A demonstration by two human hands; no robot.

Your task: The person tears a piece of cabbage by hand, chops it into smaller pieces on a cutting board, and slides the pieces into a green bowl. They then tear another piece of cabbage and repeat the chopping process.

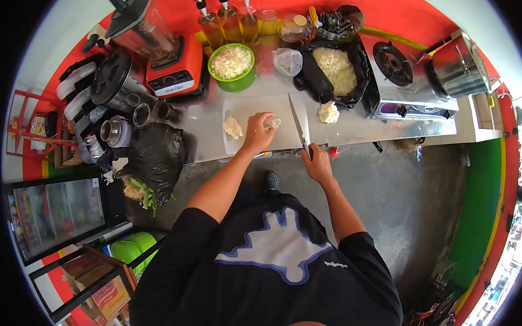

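Note:
Over the white cutting board, my left hand has its fingers closed on a pale cauliflower-like piece. Another pale piece lies on the board to the left of that hand. My right hand grips the handle of a long knife, whose blade points away from me along the board's right edge. Further right, a pale chunk rests on the metal counter. Behind the board stands a green bowl heaped with pale chopped bits.
A black bag holding pale shreds lies behind the chunk, left of the gas stove. A red blender stands at the back left. The black plastic bag hangs by the counter's left edge. Pump bottles line the wall.

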